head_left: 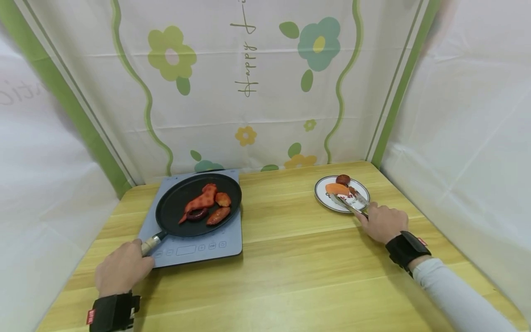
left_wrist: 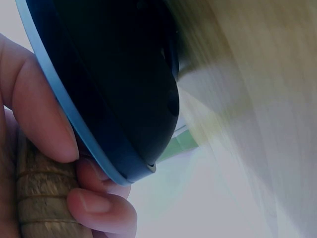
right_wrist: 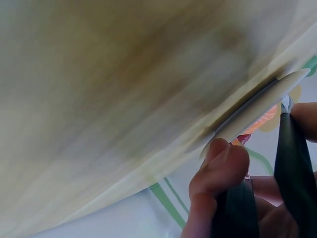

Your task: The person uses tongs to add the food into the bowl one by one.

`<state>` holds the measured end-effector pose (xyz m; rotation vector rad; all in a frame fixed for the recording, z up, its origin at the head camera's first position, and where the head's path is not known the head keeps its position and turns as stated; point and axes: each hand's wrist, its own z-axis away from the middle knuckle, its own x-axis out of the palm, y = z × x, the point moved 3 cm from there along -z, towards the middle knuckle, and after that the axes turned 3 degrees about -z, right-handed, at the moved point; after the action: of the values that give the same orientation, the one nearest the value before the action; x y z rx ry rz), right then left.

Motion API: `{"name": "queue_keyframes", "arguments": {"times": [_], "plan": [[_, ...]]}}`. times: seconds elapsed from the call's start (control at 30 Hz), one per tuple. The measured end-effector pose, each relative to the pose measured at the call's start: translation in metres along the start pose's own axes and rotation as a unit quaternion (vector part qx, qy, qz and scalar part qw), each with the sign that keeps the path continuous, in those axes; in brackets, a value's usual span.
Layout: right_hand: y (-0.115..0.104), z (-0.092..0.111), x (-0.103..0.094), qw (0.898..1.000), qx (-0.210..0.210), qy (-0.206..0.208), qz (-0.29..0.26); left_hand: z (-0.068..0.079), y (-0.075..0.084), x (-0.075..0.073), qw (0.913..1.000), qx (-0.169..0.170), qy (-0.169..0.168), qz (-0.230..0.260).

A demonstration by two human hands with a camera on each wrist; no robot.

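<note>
My left hand [head_left: 124, 268] grips the wooden handle [left_wrist: 47, 198] of a black frying pan [head_left: 174, 210] at the left. In the pan lie a long red food piece [head_left: 202, 199], a dark curved sausage [head_left: 197, 214], a brown oval piece [head_left: 218, 216] and an orange-brown chunk [head_left: 223, 199]. On the right, my right hand [head_left: 383, 222] holds metal tongs [head_left: 347, 205] by their dark handles [right_wrist: 290, 168]. The tongs' arms stand spread over a white plate [head_left: 321, 199], which bears an orange slice [head_left: 337, 189], a round brown piece [head_left: 343, 180] and a small brown bit.
Beneath the pan is a grey-blue induction cooktop [head_left: 232, 240] with touch buttons along its front. The wooden table [head_left: 282, 258] has a flower-printed cloth [head_left: 257, 106] behind it and white cloth walls [head_left: 469, 138] on both sides.
</note>
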<state>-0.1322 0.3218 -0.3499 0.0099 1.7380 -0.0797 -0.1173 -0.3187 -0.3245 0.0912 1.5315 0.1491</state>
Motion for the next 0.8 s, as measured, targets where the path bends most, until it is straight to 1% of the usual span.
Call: {"name": "queue_keyframes", "arguments": {"times": [0.37, 0.63, 0.73, 0.8], "plan": [[-0.004, -0.012, 0.0, 1.0, -0.001, -0.002, -0.001, 0.0, 0.001, 0.001, 1.0, -0.001, 0.0, 0.002], [-0.013, -0.023, 0.001, 1.0, 0.003, -0.021, -0.016, 0.0, 0.0, 0.001, 1.0, -0.002, -0.004, 0.0], [-0.017, -0.027, 0.001, 1.0, 0.004, -0.024, -0.008, 0.0, 0.0, 0.0, 1.0, -0.003, -0.004, -0.001], [-0.02, -0.03, 0.001, 0.999, 0.004, -0.033, -0.007, 0.001, 0.001, 0.0, 1.0, -0.003, -0.003, -0.002]]}}
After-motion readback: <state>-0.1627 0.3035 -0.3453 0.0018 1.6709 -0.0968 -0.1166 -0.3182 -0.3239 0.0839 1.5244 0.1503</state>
